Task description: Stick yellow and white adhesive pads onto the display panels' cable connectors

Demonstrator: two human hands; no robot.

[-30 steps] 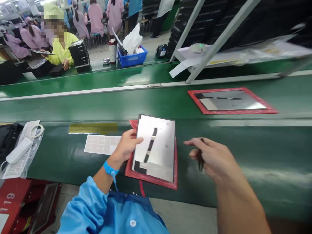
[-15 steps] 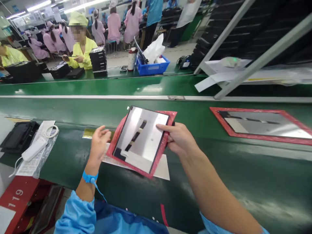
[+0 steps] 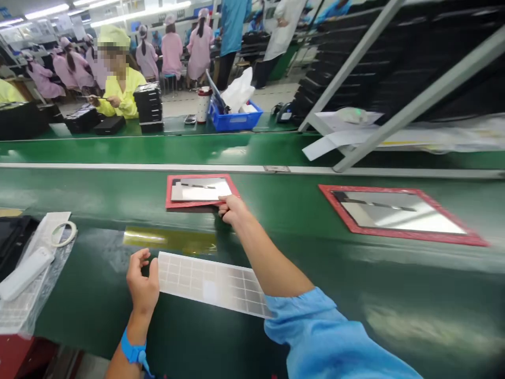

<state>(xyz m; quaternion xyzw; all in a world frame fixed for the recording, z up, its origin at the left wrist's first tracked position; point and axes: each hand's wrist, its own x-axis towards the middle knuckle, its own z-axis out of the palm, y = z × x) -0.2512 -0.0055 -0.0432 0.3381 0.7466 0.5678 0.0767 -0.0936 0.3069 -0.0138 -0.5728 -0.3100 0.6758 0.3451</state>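
Note:
My right hand (image 3: 234,210) reaches far forward. Its thumb and fingers pinch the near right corner of a display panel (image 3: 199,192) on a red bubble-wrap sheet (image 3: 169,196). The panel shows its silvery back with a dark flex cable; whether the wrap rests fully on the green surface I cannot tell. Beside the left end of a white sticker sheet (image 3: 189,272), my left hand (image 3: 142,281) is held with fingers loosely bent, thumb apart, holding nothing. A blue strap (image 3: 133,347) circles that wrist. My right forearm covers the sheet's right end.
Another panel on red wrap (image 3: 402,210) lies to the right. Yellow film (image 3: 169,240) lies behind the sticker sheet. At left are a tape roll (image 3: 63,234) and a white device (image 3: 27,273). Across the bench are a blue bin (image 3: 236,120), metal struts (image 3: 355,63) and a person in yellow (image 3: 126,95).
My right hand has carried the panel and its red wrap forward, away from me, and lowered them. The sticker sheet and yellow film are now uncovered. My left hand appears lower in view.

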